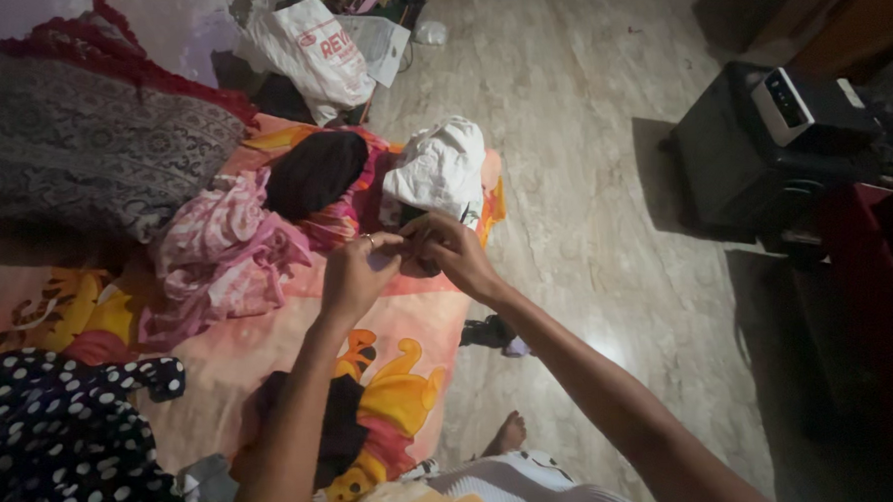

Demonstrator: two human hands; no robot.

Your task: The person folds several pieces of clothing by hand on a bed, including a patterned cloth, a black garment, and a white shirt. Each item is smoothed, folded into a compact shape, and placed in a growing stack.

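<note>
Left hand (356, 274) and right hand (453, 251) meet fingertip to fingertip, pinching a small dark item (414, 265), too dim to identify | above the orange cartoon blanket (271, 336) | white garment (439, 170) just behind | pink clothes (219, 254) to the left

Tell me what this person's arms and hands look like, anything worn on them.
Both forearms are bare, with no sleeves in view. The left hand wears a small ring on one finger. The right hand shows no ring, watch or bracelet that I can make out in the dim light.
</note>
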